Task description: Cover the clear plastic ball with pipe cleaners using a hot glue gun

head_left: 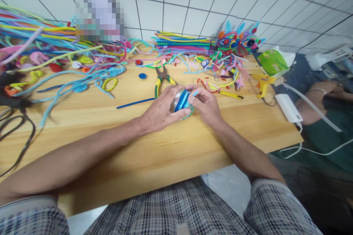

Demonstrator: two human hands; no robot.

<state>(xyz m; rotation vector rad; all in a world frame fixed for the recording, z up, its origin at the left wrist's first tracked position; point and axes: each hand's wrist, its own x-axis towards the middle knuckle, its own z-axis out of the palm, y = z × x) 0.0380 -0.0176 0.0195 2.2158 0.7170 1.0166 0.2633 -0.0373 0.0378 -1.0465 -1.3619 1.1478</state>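
My left hand (167,109) is closed around a small, clear, rounded object wound with blue pipe cleaners (181,101), with its thumb along the near side. Bands of dark and light blue cover the part that shows; the rest is hidden by my fingers. On the other side, my right hand (205,103) pinches the end of a light blue pipe cleaner (195,93) against the object. Just behind my left hand lie pliers (162,77) with green and yellow handles. A loose dark blue pipe cleaner (135,103) rests on the table to the left.
Pipe cleaners (182,46) lie bundled along the wall, with a large tangle (63,55) at left. Colourful finished figures (234,42) stand back right. A yellow glue gun (261,83) and white power strip (288,107) are near the right edge. Another person's arm (311,106) is beyond.
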